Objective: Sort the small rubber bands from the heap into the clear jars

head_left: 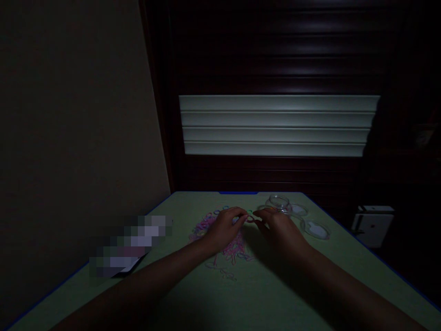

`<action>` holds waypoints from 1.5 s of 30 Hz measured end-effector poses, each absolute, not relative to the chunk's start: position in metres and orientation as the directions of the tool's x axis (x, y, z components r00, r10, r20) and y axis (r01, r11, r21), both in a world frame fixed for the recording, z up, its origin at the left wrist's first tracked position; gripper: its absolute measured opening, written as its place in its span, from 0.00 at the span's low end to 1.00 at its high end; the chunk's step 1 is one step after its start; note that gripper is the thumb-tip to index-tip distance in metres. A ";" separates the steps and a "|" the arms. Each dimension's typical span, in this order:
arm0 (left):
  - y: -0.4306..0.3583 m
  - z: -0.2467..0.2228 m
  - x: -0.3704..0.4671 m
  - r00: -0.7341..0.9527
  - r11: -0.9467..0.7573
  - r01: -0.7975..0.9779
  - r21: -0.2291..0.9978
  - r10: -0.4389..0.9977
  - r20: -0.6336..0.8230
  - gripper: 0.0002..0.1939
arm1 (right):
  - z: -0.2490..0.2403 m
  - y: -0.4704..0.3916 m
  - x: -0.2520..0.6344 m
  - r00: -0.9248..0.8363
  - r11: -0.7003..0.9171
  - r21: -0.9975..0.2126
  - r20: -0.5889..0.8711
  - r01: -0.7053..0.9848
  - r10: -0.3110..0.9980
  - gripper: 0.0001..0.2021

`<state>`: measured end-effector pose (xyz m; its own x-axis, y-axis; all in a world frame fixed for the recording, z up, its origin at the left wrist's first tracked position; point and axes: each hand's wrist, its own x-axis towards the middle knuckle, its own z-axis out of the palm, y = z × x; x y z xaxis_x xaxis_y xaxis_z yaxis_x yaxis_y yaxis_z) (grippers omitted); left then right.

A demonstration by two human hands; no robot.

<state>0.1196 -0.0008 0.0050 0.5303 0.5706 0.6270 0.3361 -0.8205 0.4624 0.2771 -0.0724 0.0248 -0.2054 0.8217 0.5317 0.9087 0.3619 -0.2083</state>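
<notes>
Near the middle of the table, my left hand [225,227] pinches one side of a small pinkish ring [250,219], which looks like an elastic band. My right hand [280,230] has its thumb and forefinger closed on the ring's other side. Under and around my left hand lies a pile of mostly pink and purple bands [234,249], partly hidden by that hand. A few thin loose bands [227,275] lie in front of the pile. Just behind my right hand is an open clear jar [279,201], its lower part partly covered.
The pale green table [220,303] has a blue edge. Clear round lids or dishes [316,230] with white inside lie at the right. A blurred-out object [138,243] rests at the left edge. White boxes or devices [374,225] stand beyond the right edge.
</notes>
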 end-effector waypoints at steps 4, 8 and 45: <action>-0.006 0.001 0.122 0.524 -0.819 0.339 0.463 0.574 0.630 0.08 | 0.024 -0.070 0.278 -0.180 0.361 -0.263 0.528 0.895 0.830 0.11; -0.012 -0.003 0.124 0.491 -0.824 0.348 0.446 0.566 0.662 0.08 | 0.022 -0.068 0.279 -0.176 0.364 -0.271 0.533 0.891 0.827 0.10; -0.017 -0.009 0.129 0.496 -0.822 0.393 0.412 0.567 0.658 0.09 | 0.047 -0.051 0.363 0.092 0.073 -0.169 0.796 0.983 0.598 0.10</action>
<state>0.1290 -0.0170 -0.0086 0.4959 0.5665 0.6581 0.3932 -0.8222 0.4115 0.3626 -0.0508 0.0472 0.0922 0.5983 0.7959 0.9829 0.0731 -0.1688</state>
